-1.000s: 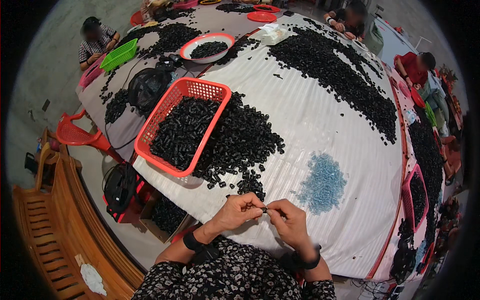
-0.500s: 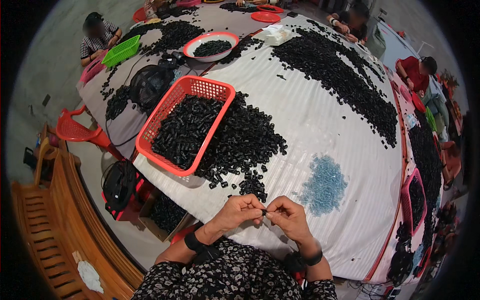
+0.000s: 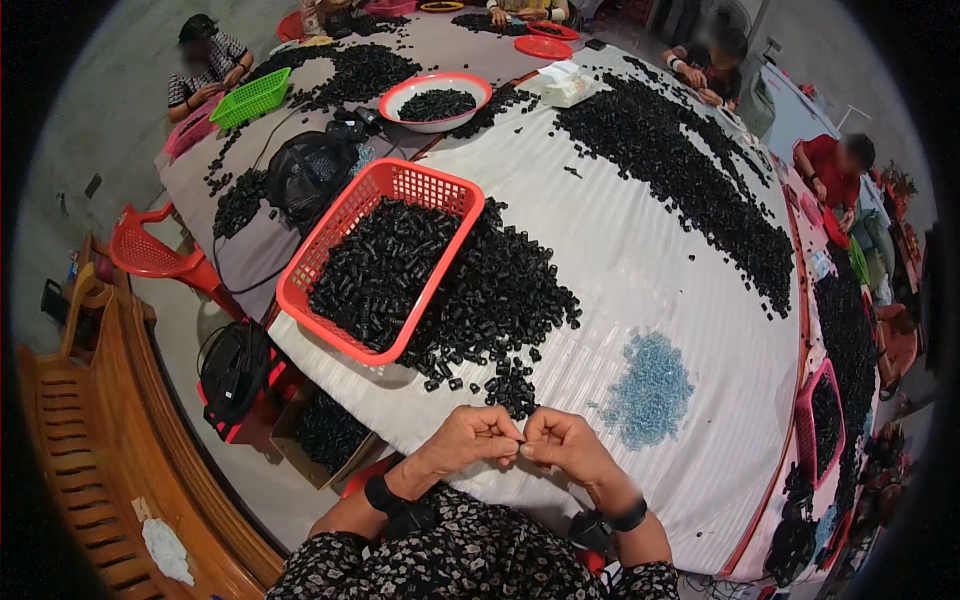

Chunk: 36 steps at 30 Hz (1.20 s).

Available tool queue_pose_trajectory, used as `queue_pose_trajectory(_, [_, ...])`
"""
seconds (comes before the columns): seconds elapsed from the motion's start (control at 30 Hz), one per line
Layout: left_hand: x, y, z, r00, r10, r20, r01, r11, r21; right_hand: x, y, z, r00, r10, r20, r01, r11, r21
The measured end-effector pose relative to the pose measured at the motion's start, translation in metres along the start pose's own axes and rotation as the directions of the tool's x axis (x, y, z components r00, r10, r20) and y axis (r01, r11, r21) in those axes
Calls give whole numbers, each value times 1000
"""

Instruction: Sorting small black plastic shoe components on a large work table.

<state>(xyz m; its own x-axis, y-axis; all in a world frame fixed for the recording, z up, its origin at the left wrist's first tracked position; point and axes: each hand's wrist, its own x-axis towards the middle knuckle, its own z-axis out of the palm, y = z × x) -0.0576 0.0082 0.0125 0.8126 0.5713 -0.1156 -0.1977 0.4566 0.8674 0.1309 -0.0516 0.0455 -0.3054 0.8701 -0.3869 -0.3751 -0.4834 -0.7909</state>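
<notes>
My left hand point(image 3: 470, 440) and my right hand point(image 3: 565, 445) meet fingertip to fingertip above the near edge of the white-covered table. Between the pinched fingers sits a small black plastic part point(image 3: 521, 444), mostly covered by the thumbs. Just beyond the hands lies a loose heap of small black plastic parts point(image 3: 510, 290), trailing toward my fingers. To the right is a pile of small clear-blue pieces point(image 3: 650, 390). A red-orange basket point(image 3: 292, 290) full of black parts stands to the left of the heap.
A white bowl with a red rim point(image 3: 470, 120) and a wide spread of black parts point(image 3: 680, 170) lie farther back. A black mesh fan point(image 3: 308, 175) stands behind the basket. Other people sit around the table. A wooden bench point(image 3: 140, 420) is at left, a pink basket point(image 3: 808, 430) at right.
My hands have drawn closer together around the black part, which is now more hidden. The whole view has shifted slightly; the piles and basket look unchanged.
</notes>
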Motion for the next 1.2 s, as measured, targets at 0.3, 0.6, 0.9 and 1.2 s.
queue_pose_trajectory(0.3, [4,4,-6,998,28,-60,-30,999,-34,28,1,-11,877,-444,-183,246,743,-623])
queue_pose_trajectory(0.6, [1,-2,-11,990,31,-136,-43,996,-84,95,10,-23,728,-685,27,-20,-61,-998])
queue_pose_trajectory(0.9, [-3,-6,-11,989,48,-142,-59,995,-75,110,10,-14,776,-631,-2,-172,-209,-963])
queue_pose_trajectory(1.2, [-8,-10,-11,986,83,-148,-92,994,-59,105,16,-19,720,-684,117,-110,-280,-954])
